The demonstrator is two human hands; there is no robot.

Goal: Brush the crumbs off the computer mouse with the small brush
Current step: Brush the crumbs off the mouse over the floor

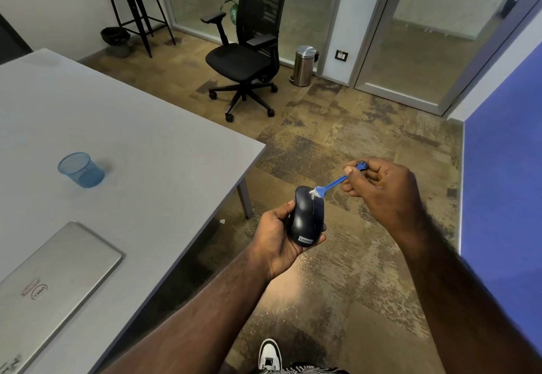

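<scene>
A dark computer mouse [305,217] with a small label at its near end rests in my left hand [278,237], held over the floor just off the table's corner. My right hand [384,189] pinches the far end of a small blue brush [333,183] between thumb and fingers. The brush slants down to the left, and its white bristles touch the front top of the mouse near the wheel. No crumbs are plain to see on the mouse.
A grey table [132,145] fills the left, with a blue mesh cup [80,169] and a shut silver laptop [50,282] on it. A black office chair [246,51], a steel bin [303,65], and a blue wall panel [504,197] stand around the carpeted floor.
</scene>
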